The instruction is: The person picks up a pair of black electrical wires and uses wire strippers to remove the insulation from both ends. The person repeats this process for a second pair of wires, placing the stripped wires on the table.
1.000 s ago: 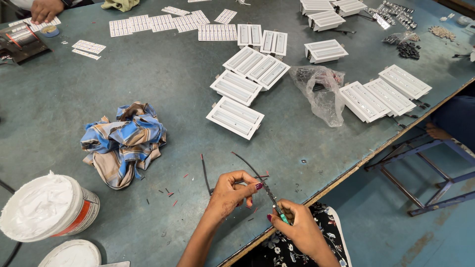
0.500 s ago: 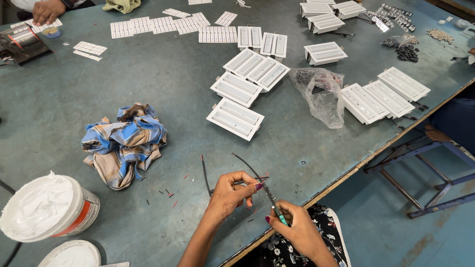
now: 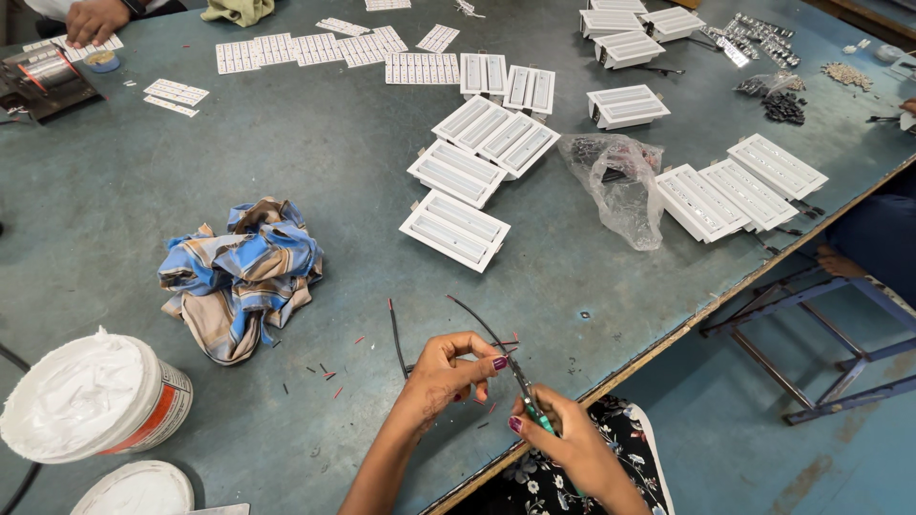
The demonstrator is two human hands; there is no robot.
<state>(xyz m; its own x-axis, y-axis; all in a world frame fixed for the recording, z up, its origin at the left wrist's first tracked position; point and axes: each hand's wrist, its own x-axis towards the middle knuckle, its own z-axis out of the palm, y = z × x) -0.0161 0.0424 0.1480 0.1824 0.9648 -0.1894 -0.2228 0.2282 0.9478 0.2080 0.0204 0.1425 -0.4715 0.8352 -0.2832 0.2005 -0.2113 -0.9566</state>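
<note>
Pinching a thin dark wire (image 3: 477, 329) in the left hand (image 3: 456, 367), right hand's (image 3: 563, 441) grip clenched on a green-handled tool (image 3: 530, 401) at the counter's (image 3: 334, 143) near edge, snipped bits (image 3: 329, 374) lying scattered, work seemingly unfinished.

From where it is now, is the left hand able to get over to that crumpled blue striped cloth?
Probably yes. The left hand pinches a wire, and bare tabletop with only small wire scraps lies between it and the cloth.

Worn teal bench (image 3: 191, 172), scuffed and paint-chipped along the edge. Blue-painted floor (image 3: 763, 467) below right. Blue metal stool frame (image 3: 821, 353) beside bench. Even light.
</note>
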